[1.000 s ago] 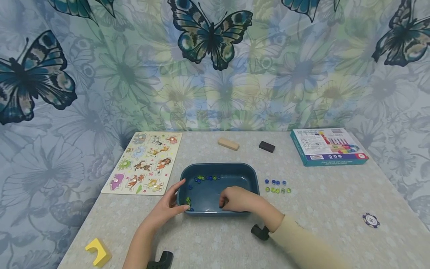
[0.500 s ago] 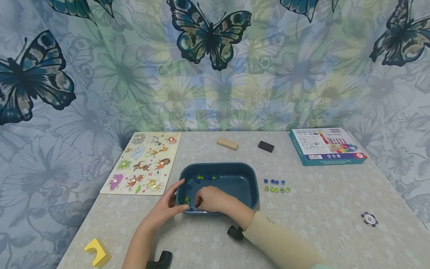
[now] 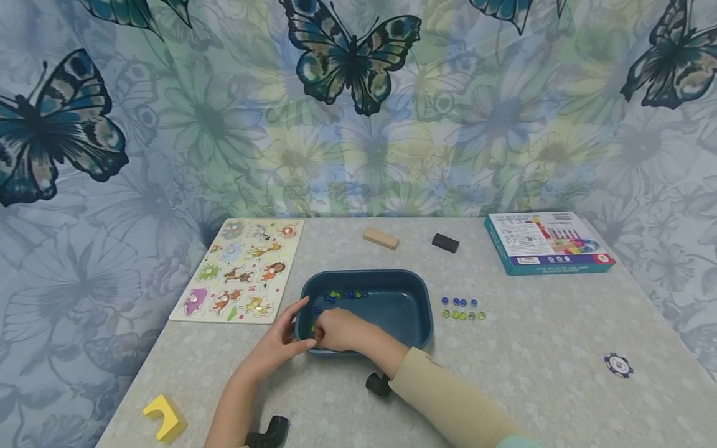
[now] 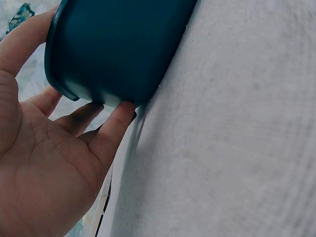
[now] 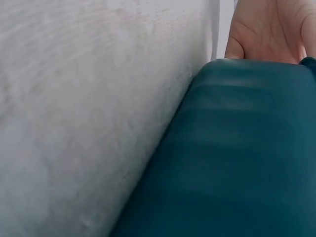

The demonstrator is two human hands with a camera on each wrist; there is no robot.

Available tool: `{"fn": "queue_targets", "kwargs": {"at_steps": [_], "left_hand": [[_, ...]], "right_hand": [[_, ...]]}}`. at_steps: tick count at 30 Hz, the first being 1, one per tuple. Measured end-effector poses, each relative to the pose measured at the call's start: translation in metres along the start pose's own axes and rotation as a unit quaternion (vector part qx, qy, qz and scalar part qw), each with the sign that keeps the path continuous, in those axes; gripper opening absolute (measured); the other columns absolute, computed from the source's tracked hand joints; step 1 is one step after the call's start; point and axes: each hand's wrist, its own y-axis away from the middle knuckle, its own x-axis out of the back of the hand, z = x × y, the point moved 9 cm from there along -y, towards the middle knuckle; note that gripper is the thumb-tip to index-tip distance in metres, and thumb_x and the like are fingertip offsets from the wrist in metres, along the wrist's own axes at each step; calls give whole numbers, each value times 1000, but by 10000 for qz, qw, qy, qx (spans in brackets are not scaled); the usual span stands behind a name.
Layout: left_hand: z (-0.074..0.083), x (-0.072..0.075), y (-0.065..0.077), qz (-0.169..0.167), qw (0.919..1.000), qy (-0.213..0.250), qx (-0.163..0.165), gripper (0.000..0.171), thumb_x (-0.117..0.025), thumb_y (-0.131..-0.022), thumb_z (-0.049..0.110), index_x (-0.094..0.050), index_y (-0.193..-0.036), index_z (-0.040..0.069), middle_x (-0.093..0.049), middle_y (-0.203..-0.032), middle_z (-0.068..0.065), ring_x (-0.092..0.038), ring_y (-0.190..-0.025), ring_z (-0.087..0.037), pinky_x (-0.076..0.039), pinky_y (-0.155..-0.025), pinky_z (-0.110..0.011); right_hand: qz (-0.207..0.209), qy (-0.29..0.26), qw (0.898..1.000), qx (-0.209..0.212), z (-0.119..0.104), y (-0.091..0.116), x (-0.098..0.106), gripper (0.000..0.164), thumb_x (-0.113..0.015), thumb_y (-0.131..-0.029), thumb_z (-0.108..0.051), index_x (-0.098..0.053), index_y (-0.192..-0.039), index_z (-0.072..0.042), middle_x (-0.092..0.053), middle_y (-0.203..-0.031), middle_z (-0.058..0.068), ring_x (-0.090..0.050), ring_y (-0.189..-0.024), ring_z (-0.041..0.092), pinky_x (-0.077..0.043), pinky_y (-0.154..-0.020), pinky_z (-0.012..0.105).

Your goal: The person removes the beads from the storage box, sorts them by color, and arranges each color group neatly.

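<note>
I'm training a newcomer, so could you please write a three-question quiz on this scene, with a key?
1. True or false: the yellow arch-shaped block lies outside the dark-blue, rectangular, plastic-looking tray.
2. Which row of small, round, glass-like beads right of the tray is nearer the person: A, blue; B, yellow-green?
3. Fill in: the left grip holds the tray's ___ end.
Key: 1 true; 2 B; 3 left.

An animal puzzle (image 3: 238,271) and butterfly backdrop (image 3: 358,149) suggest a play area.

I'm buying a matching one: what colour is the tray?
The tray is plain dark teal-blue, best seen in the head view.
</note>
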Motion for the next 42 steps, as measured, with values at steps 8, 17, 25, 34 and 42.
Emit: {"fn": "queue_targets", "kwargs": {"at_steps": [8, 17, 25, 34, 42], "left_hand": [[0, 3, 0, 179, 9997, -115, 109, 77, -68, -85, 14, -25, -147, 30, -12, -154, -7, -22, -137, -38, -29, -103, -54], [-4, 5, 1, 300, 9988, -298, 256, 79, -71, -83, 17, -27, -146, 33, -13, -155, -7, -16, -138, -39, -22, -106, -56], [-4, 6, 2, 309, 9987, -340, 205, 79, -72, -83, 20, -26, -146, 33, -12, -155, -9, -17, -138, -40, -24, -105, -57], [-6, 8, 3, 431, 9977, -355, 392, 78, -72, -82, 21, -27, -145, 35, -14, -154, -7, -21, -137, -40, -25, -105, -56], [-4, 5, 1, 384, 9981, -322, 363, 79, -72, -83, 20, -26, -146, 33, -12, -155, -8, -21, -137, -40, -26, -105, -55]], "right_hand": [[727, -244, 9969, 158, 17, 23, 36, 4, -72, -81, -16, -69, -84, -15, -59, -69, -12, -55, -60, 3, -46, -57, 19], [1468, -220, 9881, 403, 34, 64, 77, 6, -70, -83, -16, -69, -89, -14, -60, -73, -11, -54, -63, 3, -46, -58, 22], [1978, -448, 9789, -249, 85, 116, 124, 10, -68, -85, -18, -68, -93, -12, -62, -79, -7, -57, -72, 8, -49, -63, 26], [2069, -519, 9671, -1388, 192, 174, 144, 11, -66, -86, -17, -66, -92, -8, -60, -79, 2, -52, -71, 17, -46, -64, 30], [1888, -471, 9577, -2119, 242, 195, 128, 11, -67, -83, -12, -65, -90, -4, -58, -78, 4, -51, -72, 18, -44, -65, 31]]}}
